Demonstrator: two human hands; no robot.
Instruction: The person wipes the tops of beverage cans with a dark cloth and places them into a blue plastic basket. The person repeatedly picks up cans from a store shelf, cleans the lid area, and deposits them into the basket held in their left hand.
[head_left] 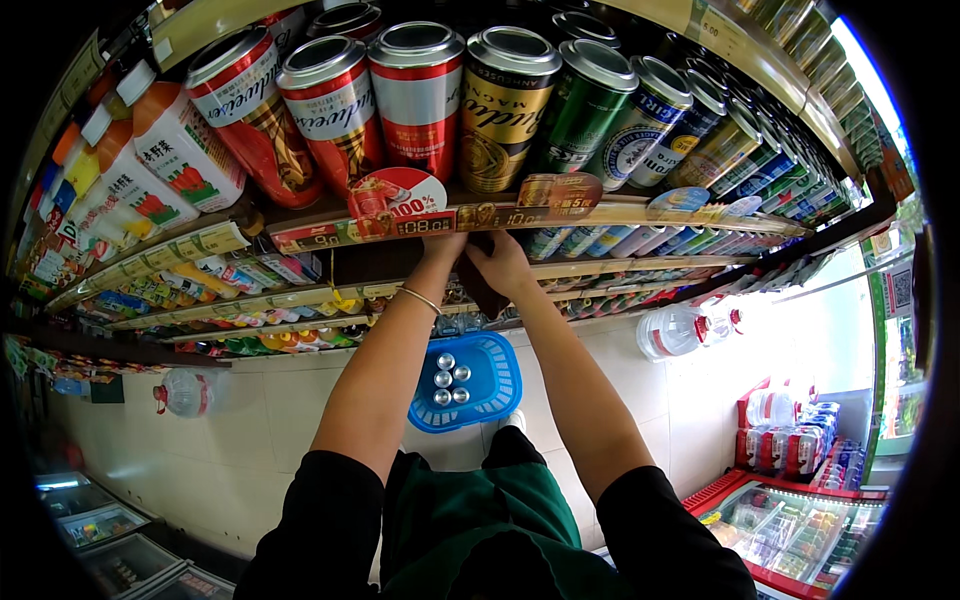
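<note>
Both my arms reach forward to the drink shelf, at the price strip [380,229] below a row of tall cans. My left hand [446,243] goes in under that strip, its fingers hidden. Beside it on the right, my right hand [503,265] is closed at the edge of a dark brown cloth-like piece [483,291], which hangs down over the shelf edge below. Above my hands stand a red and white can [417,95] and a gold can [508,110]. On the floor between my arms, a blue plastic basket [497,402] holds several silver-topped cans [443,379].
Orange juice bottles [185,135] stand at the left end of the shelf, and green cans [588,105] to the right. Large water bottles [672,332] sit on the tiled floor [280,410] at both sides. A red-rimmed chest freezer [800,525] is at lower right.
</note>
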